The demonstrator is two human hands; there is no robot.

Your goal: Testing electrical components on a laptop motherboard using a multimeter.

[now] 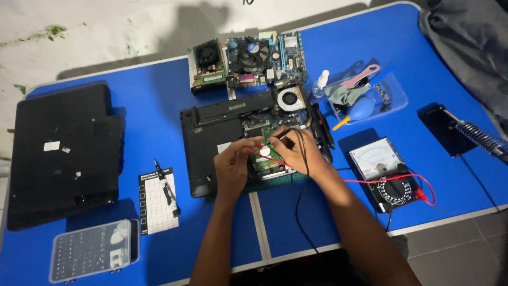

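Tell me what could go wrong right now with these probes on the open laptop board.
1. Both hands, left hand and right hand, hold the probes close together over the coin cell; a slip might bridge the tips.
2. The black lead runs under the right wrist and off the table edge; a snag could tug its probe.
3. The red lead pulls on the analog multimeter, which sits near that edge.
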